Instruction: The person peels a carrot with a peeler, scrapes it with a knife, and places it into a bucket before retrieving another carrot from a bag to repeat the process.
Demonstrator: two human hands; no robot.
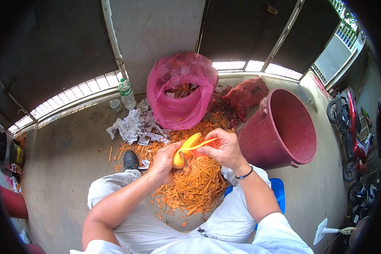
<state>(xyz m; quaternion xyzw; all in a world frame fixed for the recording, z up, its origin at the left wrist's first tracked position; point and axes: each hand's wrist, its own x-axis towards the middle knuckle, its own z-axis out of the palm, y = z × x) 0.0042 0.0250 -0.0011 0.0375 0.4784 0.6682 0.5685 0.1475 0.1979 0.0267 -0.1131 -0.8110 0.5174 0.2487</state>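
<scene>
My left hand (164, 162) grips a peeled orange-yellow carrot (185, 148), held out over the floor between my knees. My right hand (226, 149) holds an orange peeler (207, 145) with its blade laid against the carrot's upper side. Under both hands lies a heap of orange carrot peelings (194, 186). A pink mesh sack (180, 91) holding carrots stands open just beyond my hands.
A large dark-red bucket (283, 131) leans at my right. A red net bag (246, 95) lies behind it. Crumpled newspaper (135, 125), a plastic bottle (126, 94) and a cup (115, 104) sit at the left. Motorbikes (351, 127) are parked far right. I sit on a blue stool (278, 190).
</scene>
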